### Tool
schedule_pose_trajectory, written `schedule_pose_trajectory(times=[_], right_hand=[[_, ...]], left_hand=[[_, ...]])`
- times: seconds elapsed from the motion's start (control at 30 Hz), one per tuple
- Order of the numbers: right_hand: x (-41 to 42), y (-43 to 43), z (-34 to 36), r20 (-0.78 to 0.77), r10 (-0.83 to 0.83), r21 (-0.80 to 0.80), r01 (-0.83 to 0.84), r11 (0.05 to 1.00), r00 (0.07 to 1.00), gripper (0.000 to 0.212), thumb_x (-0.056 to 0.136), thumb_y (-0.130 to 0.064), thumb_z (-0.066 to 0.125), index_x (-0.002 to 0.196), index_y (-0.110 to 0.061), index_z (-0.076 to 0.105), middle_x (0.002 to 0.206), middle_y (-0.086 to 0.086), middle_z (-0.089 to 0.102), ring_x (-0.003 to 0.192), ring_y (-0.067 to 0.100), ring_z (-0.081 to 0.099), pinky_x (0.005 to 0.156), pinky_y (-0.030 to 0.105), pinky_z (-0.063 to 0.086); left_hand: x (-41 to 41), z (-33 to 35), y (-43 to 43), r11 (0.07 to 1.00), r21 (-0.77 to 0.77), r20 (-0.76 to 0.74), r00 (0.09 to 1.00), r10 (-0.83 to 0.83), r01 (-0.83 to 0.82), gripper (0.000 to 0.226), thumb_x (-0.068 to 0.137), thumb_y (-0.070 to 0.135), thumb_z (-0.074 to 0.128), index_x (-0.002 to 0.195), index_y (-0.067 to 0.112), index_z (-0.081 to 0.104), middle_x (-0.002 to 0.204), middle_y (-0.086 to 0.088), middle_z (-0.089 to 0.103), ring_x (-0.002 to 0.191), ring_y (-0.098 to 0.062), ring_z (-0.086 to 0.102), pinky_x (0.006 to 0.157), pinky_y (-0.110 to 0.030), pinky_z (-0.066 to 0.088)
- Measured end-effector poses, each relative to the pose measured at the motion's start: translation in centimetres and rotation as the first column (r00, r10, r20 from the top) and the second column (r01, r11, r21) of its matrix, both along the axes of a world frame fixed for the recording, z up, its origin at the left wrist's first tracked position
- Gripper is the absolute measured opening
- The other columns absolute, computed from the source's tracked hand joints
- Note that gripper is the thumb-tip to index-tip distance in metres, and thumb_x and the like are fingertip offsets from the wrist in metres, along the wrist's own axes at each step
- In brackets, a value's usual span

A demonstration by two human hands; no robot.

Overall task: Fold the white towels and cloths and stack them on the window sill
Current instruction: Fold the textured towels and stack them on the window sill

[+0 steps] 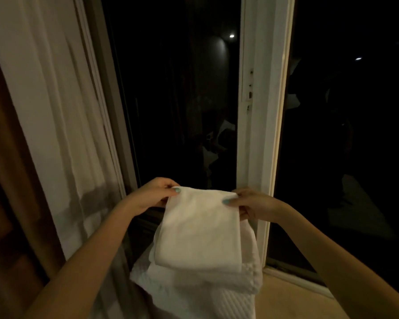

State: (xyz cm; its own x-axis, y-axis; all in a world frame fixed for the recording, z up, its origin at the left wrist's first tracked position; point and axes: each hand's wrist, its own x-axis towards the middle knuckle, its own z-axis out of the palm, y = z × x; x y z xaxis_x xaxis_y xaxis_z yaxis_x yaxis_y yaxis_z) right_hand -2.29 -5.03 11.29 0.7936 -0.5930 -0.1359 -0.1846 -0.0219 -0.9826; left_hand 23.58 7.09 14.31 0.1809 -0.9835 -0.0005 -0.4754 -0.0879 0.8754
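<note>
A folded white towel (199, 229) hangs in front of me, held up by its far edge. My left hand (156, 194) pinches its far left corner, thumb on top. My right hand (249, 203) pinches the far right corner the same way. The towel's near end rests on a stack of folded white towels (207, 286) lying on the window sill (293, 302). The lowest cloth in the stack has a ribbed texture.
A dark window pane (175, 100) stands straight ahead, with a white window frame post (260, 111) just right of the towel. A pale sheer curtain (62, 134) hangs at the left, beside a brown drape (7, 180).
</note>
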Motion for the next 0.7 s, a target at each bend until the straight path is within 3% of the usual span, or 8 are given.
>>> schedule_pose_trajectory(times=[0.2,0.33,0.43,0.6,0.7], right_hand=[[2.3,-3.1,-1.2,-0.153,-0.056,-0.117,0.038,0.992,0.987,0.026,0.090,-0.023,0.065,0.109,-0.006,0.061,0.104,0.008,0.065,0.093,0.020,0.065,0.075,0.025,0.057],[2.9,-3.3,-1.7,-0.277,-0.072,-0.245,0.002,0.969,0.958,0.025,0.093,-0.026,0.060,0.109,-0.007,0.058,0.098,0.003,0.062,0.089,0.014,0.061,0.071,0.018,0.050],[2.9,-3.1,-1.7,-0.284,-0.078,-0.247,0.006,0.969,0.955,0.023,0.095,-0.026,0.056,0.110,-0.009,0.053,0.099,0.000,0.057,0.088,0.010,0.057,0.070,0.015,0.049],[2.9,-2.5,-2.0,-0.257,-0.116,-0.227,0.057,0.972,0.959,0.014,0.095,-0.025,0.056,0.106,-0.017,0.056,0.100,-0.001,0.060,0.087,0.007,0.060,0.065,0.012,0.050],[3.5,-2.4,-1.8,-0.215,-0.210,-0.254,0.153,0.955,0.954,0.012,0.094,-0.026,0.056,0.103,-0.018,0.054,0.101,0.002,0.059,0.088,0.011,0.059,0.068,0.016,0.052]], left_hand=[[1.4,-3.0,-2.9,0.997,0.034,0.111,0.992,0.059,-0.063,0.009,0.097,0.016,0.055,0.094,0.018,0.064,0.091,-0.002,0.063,0.082,-0.012,0.059,0.069,-0.022,0.047],[1.5,-4.8,-4.2,0.999,0.023,0.296,0.954,0.037,-0.046,0.012,0.098,0.021,0.054,0.090,0.026,0.062,0.101,-0.001,0.065,0.095,-0.014,0.062,0.082,-0.024,0.048],[1.7,-5.1,-4.9,0.998,0.036,0.353,0.935,0.028,-0.044,0.014,0.098,0.023,0.052,0.087,0.027,0.059,0.102,-0.002,0.064,0.097,-0.017,0.061,0.088,-0.032,0.048],[2.2,-5.1,-5.1,1.000,0.016,0.409,0.912,-0.001,-0.006,0.011,0.100,0.020,0.047,0.095,0.020,0.057,0.099,-0.003,0.059,0.092,-0.017,0.057,0.078,-0.028,0.044],[2.4,-5.0,-5.5,1.000,-0.024,0.387,0.922,0.011,-0.002,0.014,0.101,0.022,0.043,0.092,0.022,0.053,0.098,-0.005,0.057,0.087,-0.017,0.054,0.075,-0.029,0.042]])
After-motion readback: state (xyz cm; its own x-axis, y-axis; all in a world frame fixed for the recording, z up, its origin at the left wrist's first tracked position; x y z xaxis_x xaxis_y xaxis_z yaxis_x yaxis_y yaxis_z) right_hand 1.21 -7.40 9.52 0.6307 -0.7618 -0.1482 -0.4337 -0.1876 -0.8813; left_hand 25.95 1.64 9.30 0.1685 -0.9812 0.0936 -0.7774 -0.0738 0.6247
